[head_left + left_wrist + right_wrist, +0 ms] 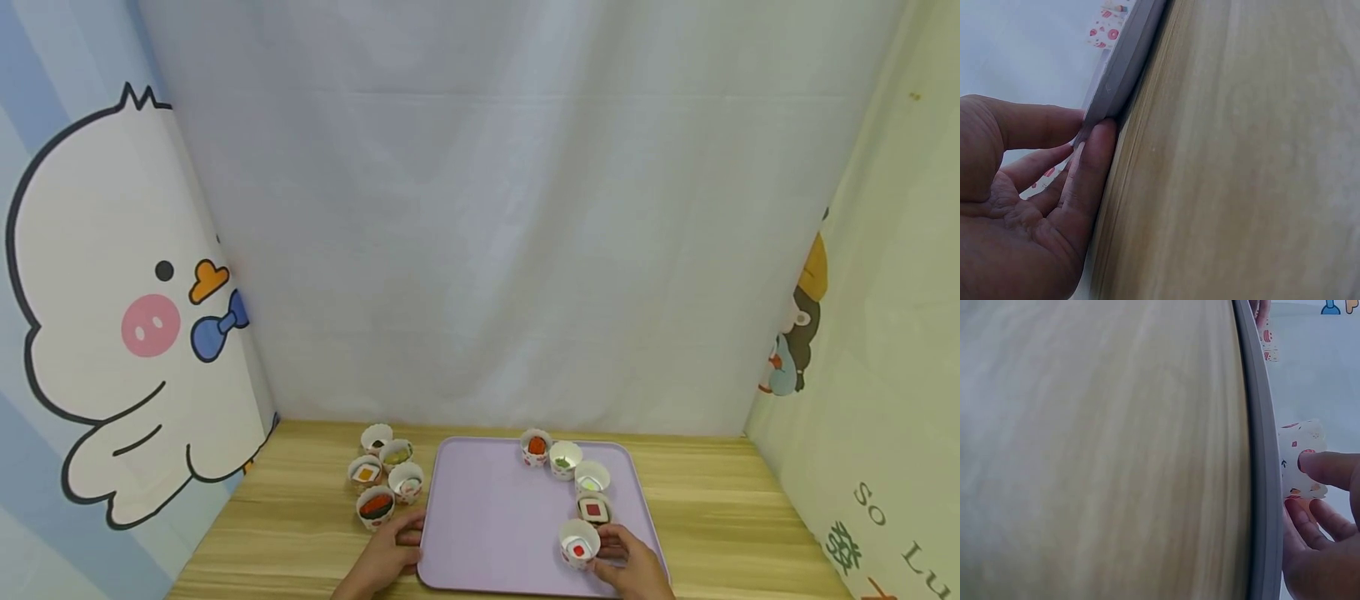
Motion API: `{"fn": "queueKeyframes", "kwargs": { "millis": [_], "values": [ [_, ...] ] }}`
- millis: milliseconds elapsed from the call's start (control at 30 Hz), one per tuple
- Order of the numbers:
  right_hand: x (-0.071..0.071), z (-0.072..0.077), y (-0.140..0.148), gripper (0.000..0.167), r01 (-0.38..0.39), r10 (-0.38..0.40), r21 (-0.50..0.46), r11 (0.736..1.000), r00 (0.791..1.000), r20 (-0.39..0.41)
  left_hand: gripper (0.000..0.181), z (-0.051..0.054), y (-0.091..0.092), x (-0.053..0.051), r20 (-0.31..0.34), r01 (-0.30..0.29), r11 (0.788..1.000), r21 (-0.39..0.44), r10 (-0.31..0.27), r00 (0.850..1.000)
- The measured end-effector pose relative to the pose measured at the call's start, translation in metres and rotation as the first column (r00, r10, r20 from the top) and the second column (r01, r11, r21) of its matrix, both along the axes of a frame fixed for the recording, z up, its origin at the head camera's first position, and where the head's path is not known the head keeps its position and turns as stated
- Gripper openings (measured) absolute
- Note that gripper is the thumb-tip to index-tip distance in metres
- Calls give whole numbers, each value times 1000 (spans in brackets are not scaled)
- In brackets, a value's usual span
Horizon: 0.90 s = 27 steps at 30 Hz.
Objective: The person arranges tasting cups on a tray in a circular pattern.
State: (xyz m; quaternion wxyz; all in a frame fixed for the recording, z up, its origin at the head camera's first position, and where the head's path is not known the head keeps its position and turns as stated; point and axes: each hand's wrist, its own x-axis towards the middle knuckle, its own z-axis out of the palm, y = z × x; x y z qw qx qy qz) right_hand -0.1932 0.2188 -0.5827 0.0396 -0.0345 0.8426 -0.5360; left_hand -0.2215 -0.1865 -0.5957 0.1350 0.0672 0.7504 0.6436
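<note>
My left hand [384,557] is at the left edge of the lilac tray [495,517]; in the left wrist view the thumb and fingers of that hand [1035,187] pinch the tray's rim [1124,69]. Near the tray's front right, my right hand [633,567] holds a paper cup [579,544] with a white and red piece inside. The right wrist view shows the thumb of this hand [1329,519] on the side of the patterned cup [1302,478], with the fingers at its base, beside the tray's grey rim [1266,456].
Several more cups, one with a red and white piece [594,509] and one with an orange-red filling [536,448], line the tray's right part. Left of the tray, several filled cups [375,507] stand grouped on the wooden table [285,517]. A pale curtain [480,233] hangs behind.
</note>
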Motion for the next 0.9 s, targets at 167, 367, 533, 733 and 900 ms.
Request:
{"fn": "queueKeyframes", "kwargs": {
  "millis": [167, 367, 533, 733, 900],
  "values": [
    [3, 5, 0, 46, 26, -26, -22, 999, 999, -25, 66, -1, 1, 0, 4, -6, 1000, 5, 6, 1000],
    [4, 16, 2, 39, 122, -123, -48, 991, 992, -28, 66, -2, 2, 0, 10, -17, 1000, 5, 17, 1000],
    [0, 23, 8, 37, 202, -203, -31, 979, 978, -53, 67, -5, 2, -2, 14, -16, 1000, 14, 16, 1000],
    [-6, 31, 20, 42, 234, -232, 27, 972, 971, -60, 67, -6, 1, -3, 10, -12, 1000, 9, 12, 1000],
    [-8, 36, 33, 49, 221, -214, 140, 965, 975, -66, 67, -3, 1, -2, 13, -12, 1000, -2, 12, 1000]
  ]
}}
